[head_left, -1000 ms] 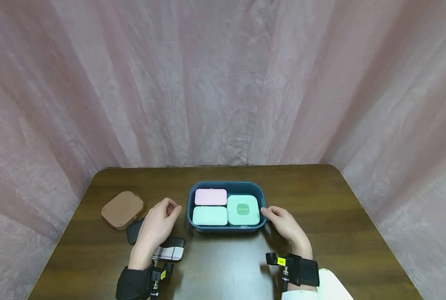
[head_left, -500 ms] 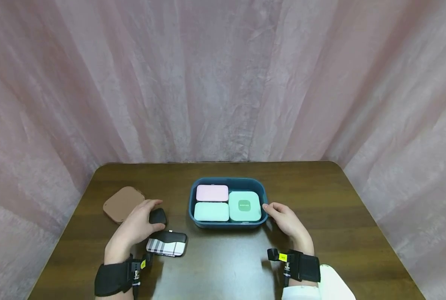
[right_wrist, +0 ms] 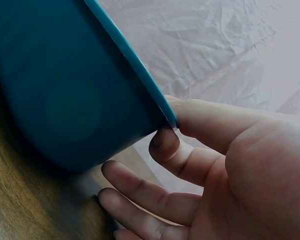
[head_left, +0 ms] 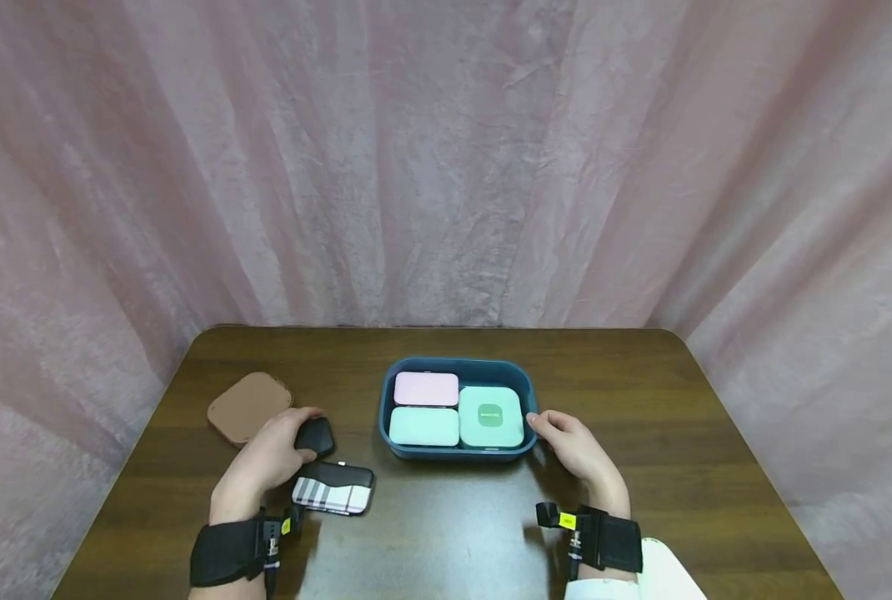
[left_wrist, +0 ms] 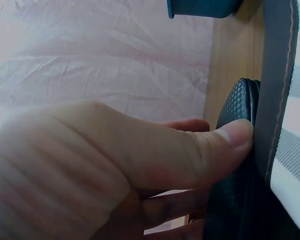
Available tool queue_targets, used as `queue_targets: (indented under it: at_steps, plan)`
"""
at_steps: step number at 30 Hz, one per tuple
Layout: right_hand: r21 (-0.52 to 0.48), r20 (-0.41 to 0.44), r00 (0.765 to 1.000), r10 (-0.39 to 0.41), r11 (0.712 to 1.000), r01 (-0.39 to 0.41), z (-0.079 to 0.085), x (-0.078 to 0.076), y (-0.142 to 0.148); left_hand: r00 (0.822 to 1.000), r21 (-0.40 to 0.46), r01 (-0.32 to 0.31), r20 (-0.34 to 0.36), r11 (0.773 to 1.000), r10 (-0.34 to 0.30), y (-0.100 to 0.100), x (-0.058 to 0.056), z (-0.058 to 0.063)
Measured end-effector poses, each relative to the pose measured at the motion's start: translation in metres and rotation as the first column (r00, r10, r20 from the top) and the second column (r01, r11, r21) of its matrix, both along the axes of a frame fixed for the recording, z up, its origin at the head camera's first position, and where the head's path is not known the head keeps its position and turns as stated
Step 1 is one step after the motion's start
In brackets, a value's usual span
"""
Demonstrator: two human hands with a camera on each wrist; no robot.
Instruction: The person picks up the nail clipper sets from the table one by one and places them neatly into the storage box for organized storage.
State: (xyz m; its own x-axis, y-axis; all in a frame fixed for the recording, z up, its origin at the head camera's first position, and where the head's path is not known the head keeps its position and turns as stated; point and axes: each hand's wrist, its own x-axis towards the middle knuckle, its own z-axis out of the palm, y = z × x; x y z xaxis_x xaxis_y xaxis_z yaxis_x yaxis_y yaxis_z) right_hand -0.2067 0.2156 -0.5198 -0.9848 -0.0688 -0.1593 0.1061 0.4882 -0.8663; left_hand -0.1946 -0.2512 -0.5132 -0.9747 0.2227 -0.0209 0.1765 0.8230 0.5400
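My left hand (head_left: 266, 458) grips a small black case (head_left: 316, 435) on the table, left of the bin. In the left wrist view its thumb presses the near edge of that black case (left_wrist: 236, 105), whose surface is textured; the fingers go behind it, partly hidden. My right hand (head_left: 579, 454) pinches the right rim of a blue plastic bin (head_left: 457, 364) between thumb and index finger. The right wrist view shows the bin's outer wall (right_wrist: 65, 95) with the other fingers loose below the rim. Inside lie a pink case (head_left: 427, 388), a mint oblong case (head_left: 424, 427) and a mint square case (head_left: 491, 417).
A black case with a white plaid panel (head_left: 333, 496) lies just in front of the small black one. Behind my left hand is a brown rounded case (head_left: 249, 407). Pink curtains (head_left: 446, 167) hang along the table's (head_left: 641, 383) back edge.
My left hand has moved left from beside the bin to the small black case, and its thumb and fingers have closed on it. The right hand stays at the bin's rim.
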Motion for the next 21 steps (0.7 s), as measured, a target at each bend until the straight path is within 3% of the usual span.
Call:
queue_targets:
  at_steps: [13, 18, 21]
  plan:
    - [-0.002, 0.007, 1.000, 0.000, 1.000, 0.000, 0.0035, 0.0015, -0.0004, 0.997, -0.064, 0.045, -0.060, 0.997, -0.049, -0.0014, 0.0035, -0.0036]
    - [-0.004, 0.007, 1.000, -0.002, 1.000, 0.002, 0.0025, 0.0021, -0.0008, 0.991, -0.094, 0.060, -0.117, 0.994, -0.070, 0.0013, 0.0021, -0.0053]
    - [-0.001, 0.003, 1.000, -0.007, 1.000, 0.007, 0.0015, 0.0029, -0.0011, 0.991, -0.098, 0.045, -0.119, 0.994, -0.056, 0.0029, 0.0017, -0.0058]
